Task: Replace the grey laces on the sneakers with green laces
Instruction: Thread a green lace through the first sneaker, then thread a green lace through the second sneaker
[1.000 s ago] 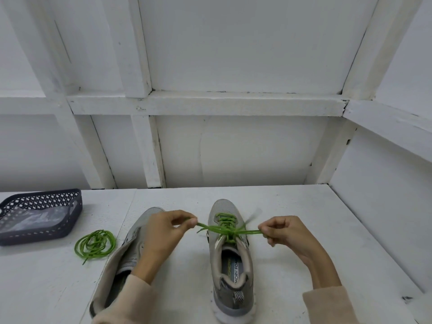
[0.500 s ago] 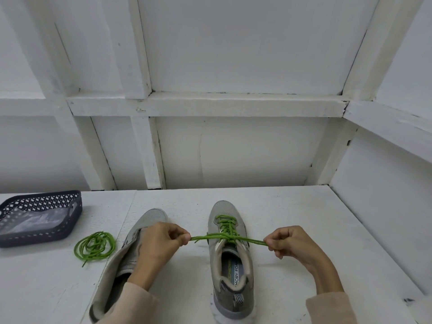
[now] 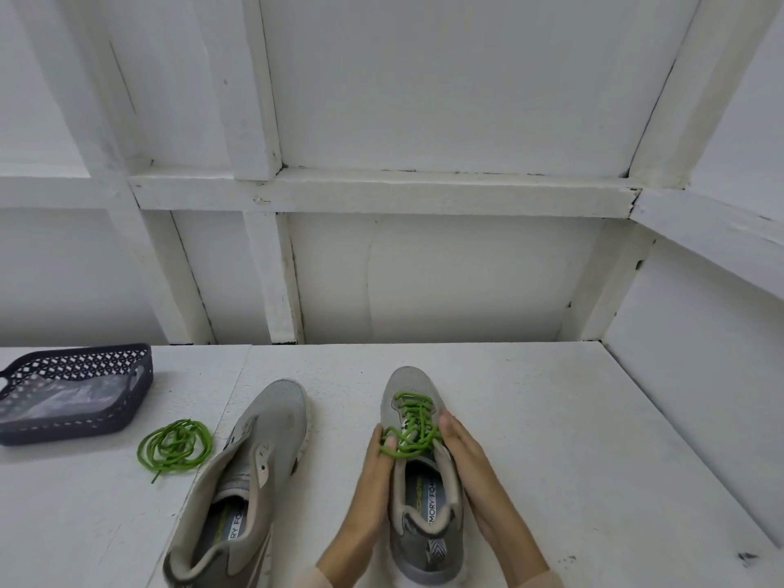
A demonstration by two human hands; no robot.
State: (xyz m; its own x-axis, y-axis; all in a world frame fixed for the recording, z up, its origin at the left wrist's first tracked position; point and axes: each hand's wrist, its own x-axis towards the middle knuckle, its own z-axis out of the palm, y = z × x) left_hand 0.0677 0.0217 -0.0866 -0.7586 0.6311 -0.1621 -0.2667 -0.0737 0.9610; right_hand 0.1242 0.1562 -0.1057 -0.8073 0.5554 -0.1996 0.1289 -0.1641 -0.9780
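A grey sneaker stands toe-away on the white table, with a green lace threaded through its eyelets and bunched over the tongue. My left hand lies flat along the shoe's left side, fingertips touching the loose lace loops. Along the right side, my right hand presses with straight fingers, its tips by the upper eyelets. To the left lies a second grey sneaker, tilted and with no lace in it. A coiled spare green lace rests left of that shoe.
A dark perforated basket holding a clear plastic bag sits at the table's far left. White panelled walls close off the back and the right side of the table.
Both hands let go of the lace ends they were pulling apart and moved inward against the sides of the laced sneaker. The lace now lies slack over the tongue.
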